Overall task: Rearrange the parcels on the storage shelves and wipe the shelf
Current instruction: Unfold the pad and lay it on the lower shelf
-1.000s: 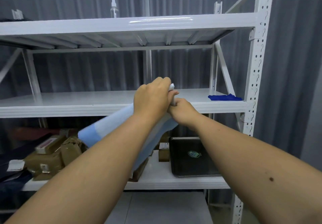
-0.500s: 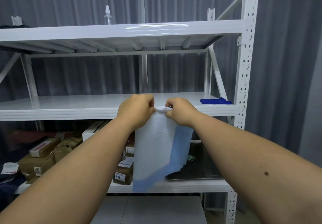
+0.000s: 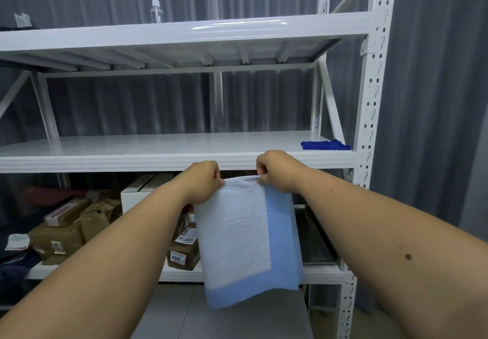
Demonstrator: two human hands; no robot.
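2 hands hold up a soft sheet (image 3: 243,235) in front of a white metal rack (image 3: 369,127). The sheet is white in the middle with a blue edge at the right and at the bottom. It hangs straight down. The left hand (image 3: 202,184) pinches the top left corner with curled fingers. The right hand (image 3: 277,171) pinches the top right corner the same way. The hands are near each other, just below the front edge of the middle shelf (image 3: 158,151).

At 3 o'clock on the middle shelf lies a dark blue cloth (image 3: 325,145), right beside the post.

On the top shelf, at 12 o'clock, stands a clear spray bottle (image 3: 156,8).

The bottom shelf (image 3: 182,275) is behind the sheet. At 9 o'clock on it sit brown parcels (image 3: 66,230) with white labels, some crumpled. A white box (image 3: 144,193) stands behind them. Just left of the sheet is a small brown parcel (image 3: 183,254) with a label that reads 3004. At 3 o'clock, partly hidden by the sheet, lies a flat dark thing (image 3: 317,238).

Grey curtains (image 3: 435,101) hang behind the rack.
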